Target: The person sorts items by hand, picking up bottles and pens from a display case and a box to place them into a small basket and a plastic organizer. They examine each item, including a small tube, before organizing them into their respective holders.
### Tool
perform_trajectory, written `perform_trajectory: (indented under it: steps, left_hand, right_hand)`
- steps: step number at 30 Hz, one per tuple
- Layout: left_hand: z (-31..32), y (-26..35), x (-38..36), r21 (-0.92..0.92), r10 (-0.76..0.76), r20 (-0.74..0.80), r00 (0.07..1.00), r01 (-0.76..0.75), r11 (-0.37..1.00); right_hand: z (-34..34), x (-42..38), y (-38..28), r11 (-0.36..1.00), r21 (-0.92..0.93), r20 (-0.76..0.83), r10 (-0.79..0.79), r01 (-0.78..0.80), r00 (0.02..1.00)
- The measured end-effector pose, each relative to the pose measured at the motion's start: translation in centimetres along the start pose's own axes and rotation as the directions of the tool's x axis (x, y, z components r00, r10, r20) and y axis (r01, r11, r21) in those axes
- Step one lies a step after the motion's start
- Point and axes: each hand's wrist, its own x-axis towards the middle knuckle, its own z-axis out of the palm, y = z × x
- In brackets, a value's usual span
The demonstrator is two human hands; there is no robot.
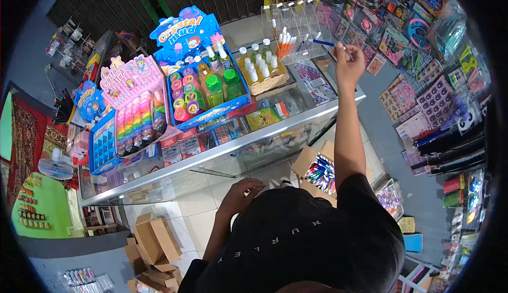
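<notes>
Pointing 1 blue pen (324, 42) leftward, right hand (349, 64), (nearly crosswise)

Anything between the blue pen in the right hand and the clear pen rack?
Nothing visible stands in the way. The right hand holds the blue pen by the clear pen rack, its far end overlapping the rack in this view; whether they touch, I cannot tell.

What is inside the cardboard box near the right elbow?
The box holds many pen-like items in several colours; the top ones cover whatever lies beneath.
</notes>
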Motion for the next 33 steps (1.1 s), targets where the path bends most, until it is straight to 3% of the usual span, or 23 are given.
perform_trajectory:
  steps: [3, 7, 11, 14, 15, 16, 18, 19, 20, 23, 25, 28, 30, 32, 33]
  left_hand:
    - [-0.1, 0.0, -0.4, -0.004, -0.005, -0.030, 1.000, 0.005, 1.000]
    - [-0.2, -0.6, -1.4, 0.020, -0.048, -0.038, 0.998, 0.049, 0.999]
    - [-0.1, -1.1, -2.4, 0.009, -0.057, -0.081, 0.995, 0.058, 0.998]
    - [-0.3, -1.2, -2.8, -0.009, -0.090, -0.081, 0.993, 0.090, 0.996]
    - [-0.3, -1.1, -3.0, -0.025, -0.114, -0.071, 0.991, 0.113, 0.993]
    - [-0.4, -1.2, -3.1, -0.040, -0.135, -0.062, 0.989, 0.133, 0.990]
    - [-0.5, -1.3, -3.1, -0.021, -0.132, -0.056, 0.990, 0.131, 0.991]
    - [-0.6, -1.4, -3.2, -0.011, -0.129, -0.048, 0.990, 0.129, 0.992]
    - [-0.8, -1.6, -3.2, -0.014, -0.129, -0.042, 0.991, 0.129, 0.992]
    - [-1.3, -2.2, -3.1, -0.024, -0.122, -0.007, 0.993, 0.121, 0.992]
    - [-1.5, -2.4, -2.8, -0.034, -0.120, 0.023, 0.993, 0.121, 0.992]
    - [-2.1, -2.9, -2.3, -0.022, -0.088, 0.108, 0.990, 0.091, 0.996]
    - [-2.6, -4.0, -2.1, 0.064, -0.133, 0.199, 0.971, 0.122, 0.990]
    - [-2.8, -4.8, -1.8, 0.039, -0.077, 0.231, 0.970, 0.069, 0.997]
    - [-2.7, -5.3, -1.7, 0.020, -0.052, 0.250, 0.967, 0.048, 0.999]
  right_hand:
    - [1.2, 1.9, 2.7, 0.968, -0.223, 0.057, -0.104, 0.114, 0.993]
    - [3.4, 3.3, 3.5, 0.894, -0.423, 0.190, -0.071, 0.147, 0.979]
    - [3.8, 2.5, 4.6, 0.953, -0.299, 0.226, 0.026, 0.044, 0.974]
    - [3.0, -1.7, 2.4, 0.931, -0.349, 0.208, -0.034, 0.107, 0.978]
    - [2.3, -4.0, 2.6, 0.968, -0.253, 0.264, 0.062, 0.007, 0.963]
    - [1.6, -6.4, 2.8, 0.983, -0.157, 0.326, 0.147, -0.100, 0.934]
    - [1.5, -12.6, 0.4, 0.975, -0.156, 0.440, 0.211, -0.157, 0.873]
    - [1.4, -15.8, -2.1, 0.963, -0.190, 0.534, 0.263, -0.190, 0.803]
    - [1.3, -18.4, -4.1, 0.915, -0.145, 0.624, 0.381, -0.378, 0.683]
    - [-0.1, -26.1, -5.5, 0.878, -0.255, 0.790, 0.431, -0.406, 0.436]
    - [0.1, -29.8, -7.6, 0.839, -0.356, 0.812, 0.496, -0.412, 0.309]
    - [-0.4, -32.7, -9.1, 0.920, -0.372, 0.899, 0.390, -0.120, 0.202]
    - [-0.4, -33.1, -9.4, 0.908, -0.390, 0.886, 0.415, -0.150, 0.206]
    - [-1.4, -33.6, -8.9, 0.861, -0.468, 0.842, 0.503, -0.199, 0.196]
    - [-2.0, -33.4, -8.6, 0.864, -0.478, 0.827, 0.503, -0.157, 0.251]
